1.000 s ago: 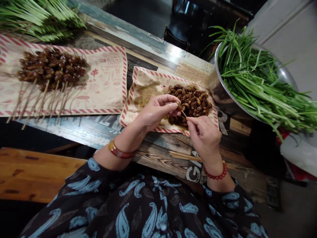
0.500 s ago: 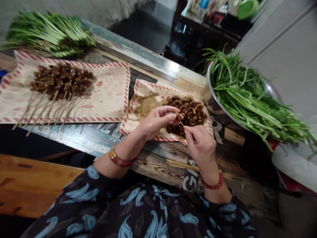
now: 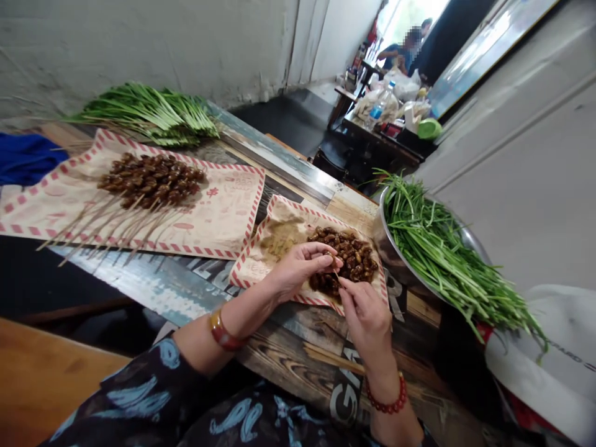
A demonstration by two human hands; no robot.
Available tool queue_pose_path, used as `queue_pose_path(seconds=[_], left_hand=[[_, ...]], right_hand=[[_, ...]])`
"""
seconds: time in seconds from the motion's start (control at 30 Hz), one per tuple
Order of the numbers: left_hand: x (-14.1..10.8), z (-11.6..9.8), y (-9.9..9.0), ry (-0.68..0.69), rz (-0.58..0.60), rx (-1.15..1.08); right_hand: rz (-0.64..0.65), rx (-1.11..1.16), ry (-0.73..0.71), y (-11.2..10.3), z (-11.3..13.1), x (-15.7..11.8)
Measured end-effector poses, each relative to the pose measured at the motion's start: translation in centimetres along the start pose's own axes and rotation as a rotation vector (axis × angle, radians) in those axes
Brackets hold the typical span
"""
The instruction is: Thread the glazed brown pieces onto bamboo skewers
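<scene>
Many loaded skewers (image 3: 153, 177) lie left of the small paper (image 3: 256, 261); I'd count those as the finished share. On that paper I see a good pile (image 3: 356, 254) of loose brown pieces, so I judge plenty is left. Above its near part, my left hand (image 3: 302, 267) pinches one piece (image 3: 331, 255) and my right hand (image 3: 367, 313) grips a stick (image 3: 336, 274) against it; whether it's pierced, I can't tell. Bare sticks (image 3: 326, 356) lie nearer me than the paper.
</scene>
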State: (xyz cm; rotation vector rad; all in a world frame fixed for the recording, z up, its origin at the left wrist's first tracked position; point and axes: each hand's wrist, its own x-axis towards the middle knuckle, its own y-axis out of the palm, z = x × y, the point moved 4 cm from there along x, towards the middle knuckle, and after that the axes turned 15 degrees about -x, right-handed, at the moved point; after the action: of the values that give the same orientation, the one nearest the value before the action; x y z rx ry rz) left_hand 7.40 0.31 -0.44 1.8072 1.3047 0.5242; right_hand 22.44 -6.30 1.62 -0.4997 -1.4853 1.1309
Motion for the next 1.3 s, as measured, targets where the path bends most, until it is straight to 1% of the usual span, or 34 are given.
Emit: queue_pose_path(seconds=[0.07,0.17,0.27,0.53,0.7,0.9,1.17,1.3], left_hand=[[0.0,-0.2,-0.1,0.031,0.008,-0.017],[0.1,-0.3,-0.3,0.057,0.024,-0.049],[0.0,-0.4,-0.4,0.082,0.028,-0.062],[-0.3,-1.2,-0.2,0.133,0.025,-0.056],[-0.2,-1.2,-0.2,0.15,0.038,-0.049],[-0.2,-1.4,-0.3,0.169,0.021,-0.06],[-0.2,-1.5,-0.4,0.169,-0.008,-0.053],[-0.1,-1.2,-0.5,0.155,-0.006,-0.037]], right_hand=[[-0.008,0.004,-0.024,-0.1,0.1,0.1],[-0.067,-0.009,-0.036,-0.4,0.5,0.4],[-0.092,-0.033,-0.044,-0.6,1.1,0.6],[-0.088,-0.074,-0.071,-0.7,2.3,1.3],[-0.097,-0.105,-0.095,-0.8,2.8,2.0],[-0.069,-0.102,-0.078,-0.5,3.2,2.5],[-0.075,-0.09,-0.073,0.0,3.4,3.1],[-0.062,-0.048,-0.019,0.4,3.2,3.5]])
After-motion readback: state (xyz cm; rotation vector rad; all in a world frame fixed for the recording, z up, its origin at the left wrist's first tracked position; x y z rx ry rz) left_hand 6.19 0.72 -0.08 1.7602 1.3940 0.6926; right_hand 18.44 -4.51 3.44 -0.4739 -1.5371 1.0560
